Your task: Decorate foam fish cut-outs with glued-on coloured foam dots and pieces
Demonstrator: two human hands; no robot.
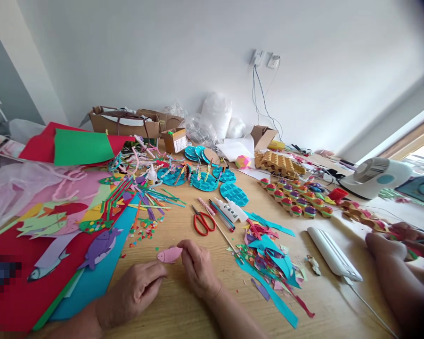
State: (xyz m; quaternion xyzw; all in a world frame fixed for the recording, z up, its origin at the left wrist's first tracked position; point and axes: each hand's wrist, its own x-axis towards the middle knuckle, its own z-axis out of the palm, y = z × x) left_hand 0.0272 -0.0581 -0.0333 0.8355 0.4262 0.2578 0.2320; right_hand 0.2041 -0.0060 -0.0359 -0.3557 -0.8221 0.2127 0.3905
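Observation:
A pink paper fish point(169, 255) with a drawn eye and gill line is just above the wooden table. My right hand point(200, 269) pinches its tail end between thumb and fingers. Close below the fish's head is my left hand point(136, 288), its fingers curled and pressed together; whatever they may hold is hidden. Red-handled scissors point(204, 223) lie beyond my hands. Next to them are white glue bottles point(229, 210), pens point(222, 214) and a thin wooden stick point(226, 238). Small paper bits point(146, 230) are scattered left of the scissors.
Cut paper fish point(99, 247) and coloured sheets point(10, 282) cover the left side. Paper scraps point(268, 259) lie to the right, near a white device point(334, 254) with a cable. Blue discs point(234, 194) and painted egg cartons point(297, 197) stand behind. Another person's hands point(392, 247) are at far right.

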